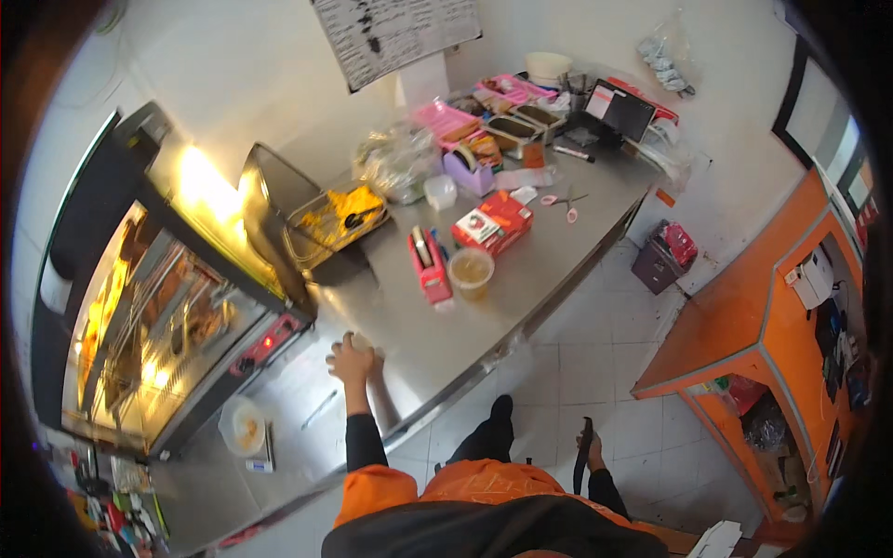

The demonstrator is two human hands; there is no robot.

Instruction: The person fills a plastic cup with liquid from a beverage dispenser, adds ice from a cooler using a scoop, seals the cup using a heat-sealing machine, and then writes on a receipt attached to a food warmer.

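Over the steel worktop [411,349], my left hand [351,361] has its fingers curved around a small pale object [362,342], mostly hidden and too blurred to name. Low at my side, above the floor, my right hand [594,450] grips a long dark strap-like object [581,460]. A blue-white pen-like item [319,409] lies left of my left hand. Farther along the worktop are a red tape dispenser [430,268], a lidded clear tub of brownish liquid [471,270] and a red printed box [493,223].
A lit glass food warmer [174,335] stands left, beside a metal tray of yellow food [335,220]. A plastic bowl [244,427] sits before the warmer. Scissors [566,202] lie near a purple tape dispenser [469,171]. An orange counter [725,328] and a bin [661,261] are on the right.
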